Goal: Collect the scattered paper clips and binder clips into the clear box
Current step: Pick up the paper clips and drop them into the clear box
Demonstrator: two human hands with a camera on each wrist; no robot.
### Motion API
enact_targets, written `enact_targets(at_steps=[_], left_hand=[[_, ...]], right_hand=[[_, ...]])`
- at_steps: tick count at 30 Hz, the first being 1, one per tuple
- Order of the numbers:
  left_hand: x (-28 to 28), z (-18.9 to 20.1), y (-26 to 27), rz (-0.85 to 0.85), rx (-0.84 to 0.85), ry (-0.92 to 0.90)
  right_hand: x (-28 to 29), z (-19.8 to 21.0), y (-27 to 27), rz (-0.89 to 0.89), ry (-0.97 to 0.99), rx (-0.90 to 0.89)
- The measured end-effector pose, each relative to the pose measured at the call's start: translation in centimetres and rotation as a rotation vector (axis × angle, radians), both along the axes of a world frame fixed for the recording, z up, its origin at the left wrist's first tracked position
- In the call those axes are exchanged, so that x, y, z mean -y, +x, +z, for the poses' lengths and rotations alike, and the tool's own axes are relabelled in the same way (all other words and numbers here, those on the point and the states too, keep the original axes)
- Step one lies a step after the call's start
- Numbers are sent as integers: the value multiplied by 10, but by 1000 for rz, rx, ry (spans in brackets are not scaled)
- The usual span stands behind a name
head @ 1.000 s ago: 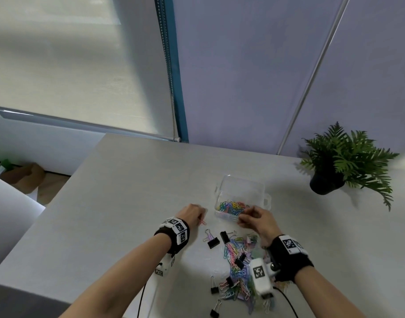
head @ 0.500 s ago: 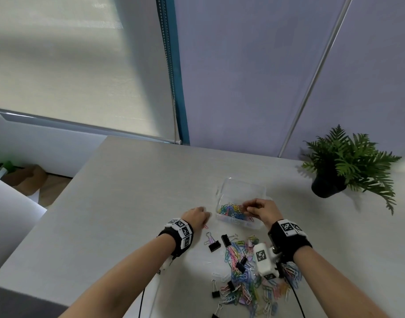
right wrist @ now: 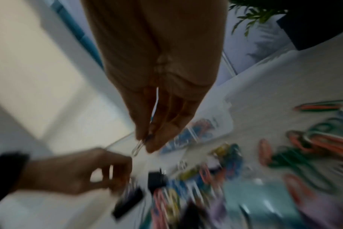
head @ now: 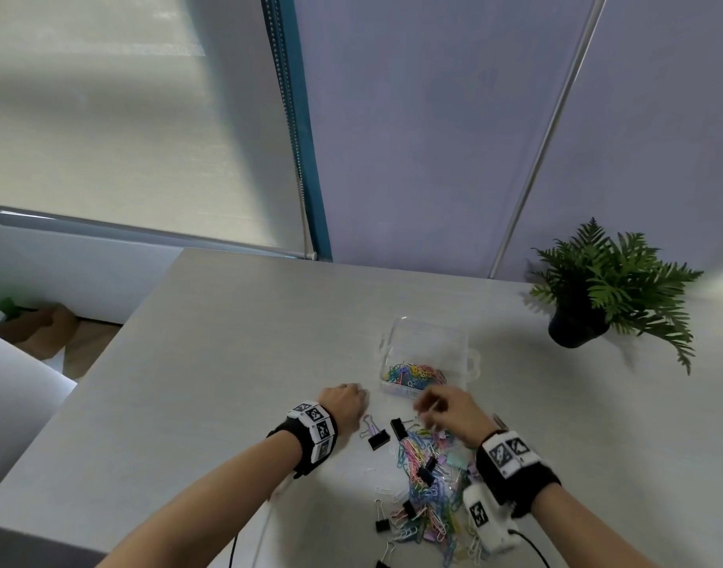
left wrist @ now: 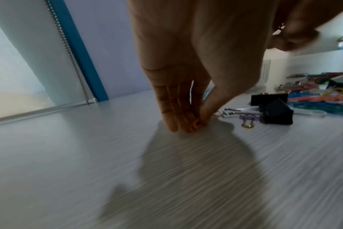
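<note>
The clear box (head: 466,342) stands open on the table and holds several coloured paper clips (head: 413,373). Just in front of it my right hand (head: 423,407) pinches a pale wire paper clip (right wrist: 137,148) between thumb and fingers, above the table; that view is blurred. A heap of coloured paper clips (head: 425,477) and black binder clips lies below that hand. To the left, my left hand (left wrist: 198,124) has its fingertips down on the table, pinching a pink paper clip (left wrist: 216,114). A black binder clip (left wrist: 274,113) lies right beside it.
A potted fern (head: 589,297) stands at the back right of the grey table (head: 228,362). The table's left edge drops to the floor. More binder clips (head: 382,524) lie scattered at the near edge of the heap.
My right hand has drawn back from over the box to just in front of it, above the heap. My left hand has stayed in place at the pink clip.
</note>
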State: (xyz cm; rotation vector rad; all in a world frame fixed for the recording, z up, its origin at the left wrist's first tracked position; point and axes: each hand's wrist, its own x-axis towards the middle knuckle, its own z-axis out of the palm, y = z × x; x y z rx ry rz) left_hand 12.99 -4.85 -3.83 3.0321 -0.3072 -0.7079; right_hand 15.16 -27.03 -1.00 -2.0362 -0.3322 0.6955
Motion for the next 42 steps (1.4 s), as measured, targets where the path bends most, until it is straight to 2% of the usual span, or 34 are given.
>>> enact_targets(at_steps=[3,5,7,11,13,16,20,25,29,32,36,42], left_hand=[[-3,0,2,38,-22,-74],[-4,5,7,66,-39,-127],[-3,15,14,86,-47,-222],[10,40,38,123,23,-391],[19,48,50,141,55,-423],[34,51,65,148,72,-425],[47,46,72,137,17,-362],[43,45,61,106,30,-390],[46,52,34,4,13,-485],[52,42,9,-100,-16,-440],[59,21,-19,-168,-62,-372],[76,11,-40,-231,11,-290]], right_hand=[[-1,-9,-34,252,-52,-140],[-1,-13,-46,322,-96,-157],[2,-15,-47,275,-159,-54],[2,-18,-44,147,-368,280],[-6,-16,-45,157,-461,341],[-20,-20,-51,180,-631,342],[-29,-32,-56,160,-685,357],[-21,-36,-53,140,-591,340],[-10,-31,-42,-17,-427,156],[2,-26,-35,-125,-247,21],[21,-20,-34,-269,-73,-6],[33,-14,-29,-442,123,-137]])
